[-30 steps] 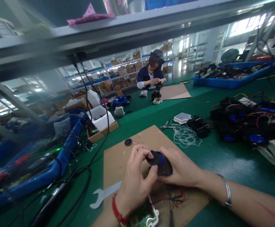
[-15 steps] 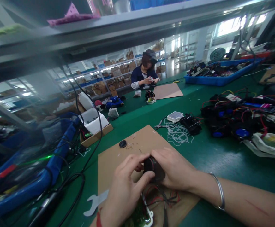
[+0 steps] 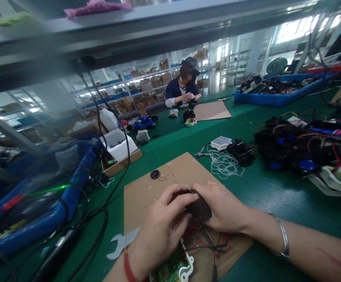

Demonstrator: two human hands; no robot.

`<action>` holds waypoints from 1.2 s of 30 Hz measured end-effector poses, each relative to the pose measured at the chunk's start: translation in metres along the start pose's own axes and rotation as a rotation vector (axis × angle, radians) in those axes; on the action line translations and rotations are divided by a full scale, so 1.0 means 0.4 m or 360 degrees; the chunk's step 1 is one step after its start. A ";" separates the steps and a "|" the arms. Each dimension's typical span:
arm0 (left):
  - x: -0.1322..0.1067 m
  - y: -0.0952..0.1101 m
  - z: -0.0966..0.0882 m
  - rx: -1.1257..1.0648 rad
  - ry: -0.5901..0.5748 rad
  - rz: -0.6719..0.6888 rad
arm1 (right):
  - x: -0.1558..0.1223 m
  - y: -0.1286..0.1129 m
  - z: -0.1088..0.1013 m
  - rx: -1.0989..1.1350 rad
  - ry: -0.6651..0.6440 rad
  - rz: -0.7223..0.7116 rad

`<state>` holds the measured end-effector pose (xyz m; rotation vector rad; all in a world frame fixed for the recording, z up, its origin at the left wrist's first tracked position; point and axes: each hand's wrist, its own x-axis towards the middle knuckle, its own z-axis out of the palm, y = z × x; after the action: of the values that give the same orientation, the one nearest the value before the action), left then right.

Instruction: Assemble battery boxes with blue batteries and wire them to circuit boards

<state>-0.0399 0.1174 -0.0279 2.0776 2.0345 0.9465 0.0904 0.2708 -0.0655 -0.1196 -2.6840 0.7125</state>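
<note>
My right hand (image 3: 227, 207) is closed round a dark, rounded part (image 3: 200, 207) from its far right side. From the left, the curled fingers of my left hand (image 3: 161, 223) press on the same part; the left thumb is partly hidden behind them. Red and black wires (image 3: 214, 246) lie just below the part. Under my left wrist is a green circuit board (image 3: 170, 264) with a white plastic edge. An open-ended wrench (image 3: 120, 244) lies left of that wrist. Beyond my hands, a black round cap-like piece (image 3: 155, 174) rests on the brown board (image 3: 141, 199) beside small scraps.
Pliers (image 3: 202, 150), tangled white cord (image 3: 224, 162) and a black part (image 3: 240, 152) lie ahead right. Wired parts (image 3: 290, 149) are heaped at right. A blue bin (image 3: 70, 203) and black cable (image 3: 105, 211) stand left. Across the green bench (image 3: 170, 143) sits a person (image 3: 182, 86).
My left fingers have shifted over the front and top of the dark part, and the left thumb has dropped lower. My right hand keeps its hold. The whole view has moved slightly.
</note>
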 end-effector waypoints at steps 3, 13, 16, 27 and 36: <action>0.007 0.021 -0.010 -0.0031 0.0054 -0.0196 | -0.001 -0.005 -0.001 -0.0030 -0.0009 0.0013; 0.004 0.036 0.012 -0.0284 0.0139 -0.0563 | 0.001 -0.021 -0.009 -0.0138 -0.0082 0.0019; 0.010 0.039 0.017 -0.0489 0.0116 -0.0754 | 0.002 -0.020 -0.008 -0.0171 -0.0079 0.0015; -0.001 0.002 0.010 0.0121 0.0055 0.0095 | -0.001 -0.004 -0.004 -0.0100 -0.0054 0.0012; 0.005 0.022 0.022 -0.0207 0.0221 -0.0404 | 0.005 -0.012 -0.007 -0.0069 -0.0046 0.0035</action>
<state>-0.0281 0.1213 -0.0303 1.6828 2.1707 1.1678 0.0896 0.2681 -0.0601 -0.1510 -2.7304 0.6678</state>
